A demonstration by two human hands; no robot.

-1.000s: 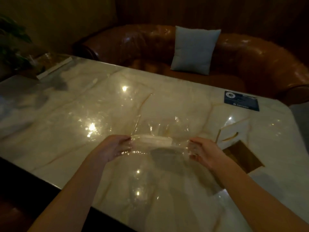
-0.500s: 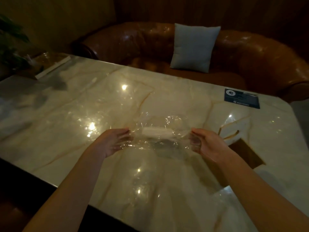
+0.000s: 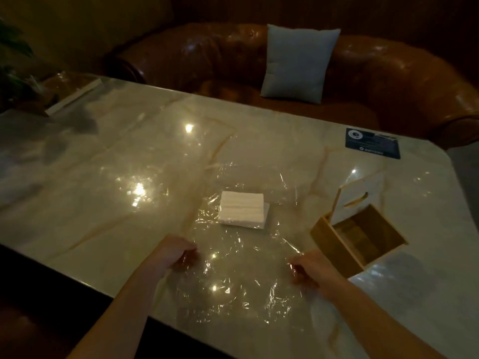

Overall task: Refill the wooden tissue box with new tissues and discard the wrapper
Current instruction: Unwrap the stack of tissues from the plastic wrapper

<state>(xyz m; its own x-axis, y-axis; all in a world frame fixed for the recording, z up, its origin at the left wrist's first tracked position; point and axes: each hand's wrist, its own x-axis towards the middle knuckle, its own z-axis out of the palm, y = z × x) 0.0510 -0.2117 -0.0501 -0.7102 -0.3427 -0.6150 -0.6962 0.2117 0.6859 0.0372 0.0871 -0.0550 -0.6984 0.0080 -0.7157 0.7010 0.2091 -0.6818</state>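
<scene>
A white stack of tissues (image 3: 242, 212) lies on the marble table (image 3: 103, 203), resting on the spread-out clear plastic wrapper (image 3: 241, 270). My left hand (image 3: 178, 251) pinches the wrapper's near left edge and my right hand (image 3: 307, 268) pinches its near right edge, both closer to me than the tissues. The wooden tissue box (image 3: 359, 238) sits open and empty to the right, its slotted lid (image 3: 359, 200) lying just behind it.
A dark card (image 3: 372, 146) lies at the table's far right. A brown leather sofa (image 3: 388, 81) with a grey cushion (image 3: 298, 63) runs behind the table. A pale strip (image 3: 74, 97) and a plant (image 3: 13, 68) are at the far left.
The wrapper, held up with the tissues inside before, is now spread flat on the table with the tissues lying bare on it. Both hands have pulled back toward me.
</scene>
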